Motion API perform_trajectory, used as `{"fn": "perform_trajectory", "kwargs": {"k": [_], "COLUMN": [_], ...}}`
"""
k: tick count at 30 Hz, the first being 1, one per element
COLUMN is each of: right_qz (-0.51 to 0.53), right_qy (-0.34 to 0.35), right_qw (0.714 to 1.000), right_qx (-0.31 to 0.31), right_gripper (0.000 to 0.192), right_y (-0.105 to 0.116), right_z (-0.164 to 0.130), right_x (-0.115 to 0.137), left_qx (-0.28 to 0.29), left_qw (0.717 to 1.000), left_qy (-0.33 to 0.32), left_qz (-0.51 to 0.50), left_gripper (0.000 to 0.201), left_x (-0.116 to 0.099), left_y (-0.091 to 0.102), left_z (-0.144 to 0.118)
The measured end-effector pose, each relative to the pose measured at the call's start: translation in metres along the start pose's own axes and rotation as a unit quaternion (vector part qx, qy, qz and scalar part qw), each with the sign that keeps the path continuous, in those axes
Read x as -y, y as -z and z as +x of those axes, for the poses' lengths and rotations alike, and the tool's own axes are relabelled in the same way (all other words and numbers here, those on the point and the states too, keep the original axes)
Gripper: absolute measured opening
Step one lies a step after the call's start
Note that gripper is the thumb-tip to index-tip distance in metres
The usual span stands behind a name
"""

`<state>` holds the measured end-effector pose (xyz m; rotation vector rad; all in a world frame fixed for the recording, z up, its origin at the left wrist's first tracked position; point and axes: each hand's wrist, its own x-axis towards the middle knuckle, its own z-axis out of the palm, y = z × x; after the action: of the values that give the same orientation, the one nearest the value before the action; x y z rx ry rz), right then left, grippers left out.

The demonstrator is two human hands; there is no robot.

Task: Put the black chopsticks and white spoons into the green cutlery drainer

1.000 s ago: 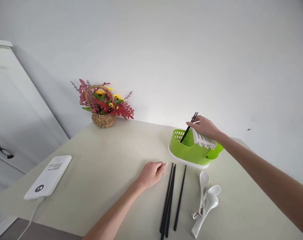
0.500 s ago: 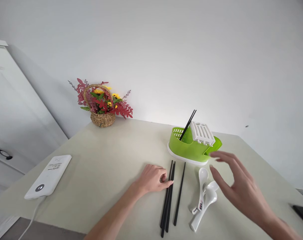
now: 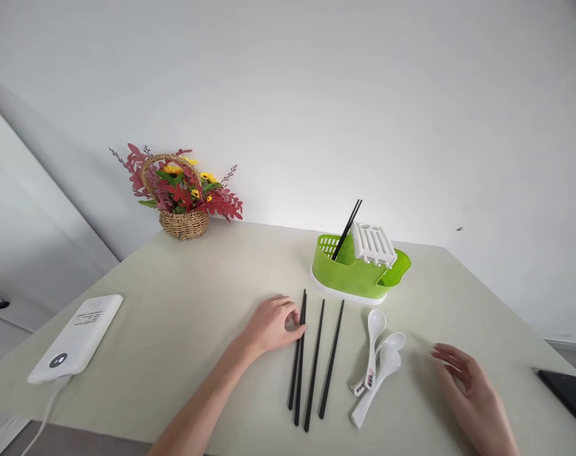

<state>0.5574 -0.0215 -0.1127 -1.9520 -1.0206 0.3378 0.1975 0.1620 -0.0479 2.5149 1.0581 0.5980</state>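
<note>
Your left hand [image 3: 271, 324]: grip curled, fingertips touching black chopsticks [image 3: 298, 358] | your right hand [image 3: 473, 392]: grip loose, empty, right of white spoons [image 3: 376, 364] | green holder [image 3: 357, 275] behind chopsticks

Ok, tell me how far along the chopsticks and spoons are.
Done: a pair of chopsticks stands in the green holder. In hand: the left hand touches the leftmost of four loose chopsticks on the table; the right hand rests open beside the white spoons. Left: those chopsticks and spoons lie outside the holder.
</note>
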Motion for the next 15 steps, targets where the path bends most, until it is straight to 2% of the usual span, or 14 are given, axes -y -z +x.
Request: {"fn": "perform_trajectory", "kwargs": {"k": [3, 9, 15], "right_qz": [0.022, 0.016, 0.06], "right_qy": [-0.016, -0.034, -0.062], "right_qw": [1.0, 0.999, 0.996], "right_qx": [0.001, -0.011, -0.024], "right_gripper": [0.055, 0.053, 0.056], "right_y": [-0.002, -0.003, -0.004], "right_z": [0.001, 0.0, 0.0], "right_x": [-0.007, -0.003, -0.005], "left_qx": [-0.012, -0.017, -0.075], "left_qw": [1.0, 0.995, 0.987], "left_qy": [0.023, 0.097, 0.119], "left_qz": [0.0, 0.007, 0.083], "left_gripper": [0.011, 0.006, 0.003], "left_x": [0.007, 0.012, 0.028], "left_y": [0.005, 0.015, 0.013], "left_z": [0.002, 0.006, 0.008]}}
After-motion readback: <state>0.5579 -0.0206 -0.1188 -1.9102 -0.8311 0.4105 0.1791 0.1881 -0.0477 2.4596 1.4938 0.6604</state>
